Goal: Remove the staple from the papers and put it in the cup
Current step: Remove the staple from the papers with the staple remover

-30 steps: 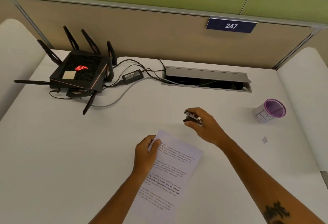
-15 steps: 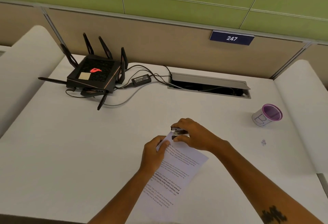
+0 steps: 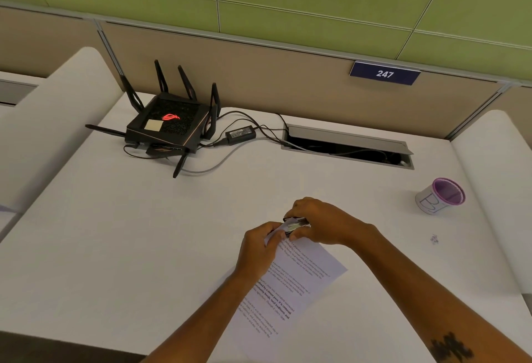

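Printed white papers lie on the white desk, slanted, with their top corner toward the far side. My left hand pinches that top corner and lifts it slightly. My right hand grips a small metal staple remover, whose jaws sit over the same corner. The staple itself is hidden by my fingers. A white cup with a purple inside stands at the right, well apart from both hands.
A black router with several antennas, a power brick and cables sit at the back left. An open cable hatch lies at the back middle. A small speck rests on the desk below the cup.
My right hand carried the staple remover left and down from above the desk onto the papers' top corner. My left hand kept its pinch on that corner. The camera view shifted.
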